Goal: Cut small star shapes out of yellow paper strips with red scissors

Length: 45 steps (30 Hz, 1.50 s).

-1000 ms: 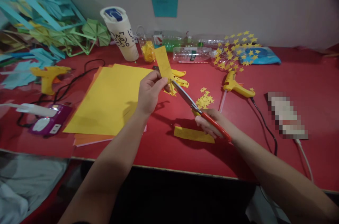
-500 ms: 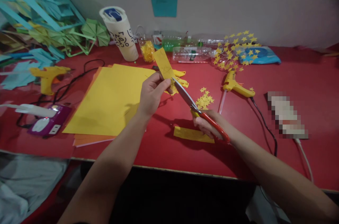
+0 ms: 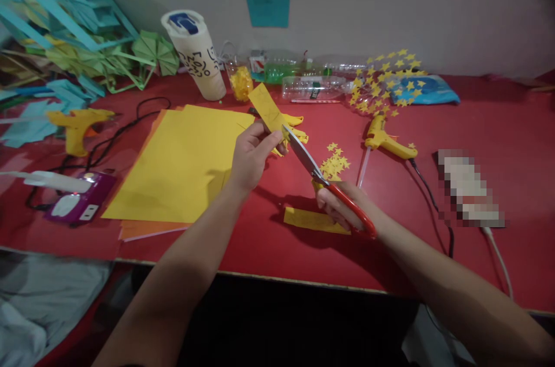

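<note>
Since ½ sec ago, the narrow yellow paper strip w/ dark drawn lines (image 3: 265, 107) leans more twd 11 o'clock, & the L hand (image 3: 250, 156) pinching its lower end, thumb vs. fingers, has slid slightly twd 3. R hand (image 3: 333, 204) is wrapped round the handles of the red-handled metal scissors (image 3: 303, 154), which have barely moved. So prob. the paper's being turned to meet the blades at a new angle. Tips are at strip's lower R edge; can't tell if they're biting.

From scissors' pivot: small heap of yellow paper stars (image 3: 335, 165) just off at 2 o'clock, yellow plastic glue gun (image 3: 388, 143) further out, same dir.; 2nd flat yellow paper strip (image 3: 303, 218) on red tabletop (image 3: 269, 257), approx 6.
</note>
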### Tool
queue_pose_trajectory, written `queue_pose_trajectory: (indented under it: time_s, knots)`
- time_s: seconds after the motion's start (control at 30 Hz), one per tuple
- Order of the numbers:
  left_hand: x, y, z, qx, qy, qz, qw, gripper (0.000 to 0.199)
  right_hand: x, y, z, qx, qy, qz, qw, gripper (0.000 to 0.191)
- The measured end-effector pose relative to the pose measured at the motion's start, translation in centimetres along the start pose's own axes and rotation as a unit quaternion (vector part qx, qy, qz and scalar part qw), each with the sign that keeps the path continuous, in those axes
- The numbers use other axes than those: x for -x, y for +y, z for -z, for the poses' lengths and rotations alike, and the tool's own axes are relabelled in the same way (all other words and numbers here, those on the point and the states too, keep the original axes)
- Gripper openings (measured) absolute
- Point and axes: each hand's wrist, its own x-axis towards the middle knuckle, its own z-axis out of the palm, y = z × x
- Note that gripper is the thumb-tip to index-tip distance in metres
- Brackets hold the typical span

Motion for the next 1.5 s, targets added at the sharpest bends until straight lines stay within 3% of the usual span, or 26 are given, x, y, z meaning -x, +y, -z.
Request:
queue_pose_trajectory:
  time_s: [0.27,0.8,1.33,1.5]
  knots:
    - [-0.1,-0.1,0.0,0.016,-0.002,0.006,1.000,0.007,0.1,0.0,-0.1,0.009,0.003,0.003,1.000,0.052]
    - [-0.3,0.2,0.0,0.033,0.001,0.005,0.999,0.005,0.1,-0.7,0.0,0.017,0.020,-0.040,0.999,0.042]
    - [-0.5,0.8,0.4,0.018,0.034,0.008,0.999,0.016,-0.1,-0.5,0.4,0.016,-0.002,-0.013,1.000,0.047]
    - [-0.3,0.9,0.2,-0.001,-0.017,0.057,0.998,0.021,-0.2,-0.5,0.3,0.013,0.016,-0.003,1.000,0.047]
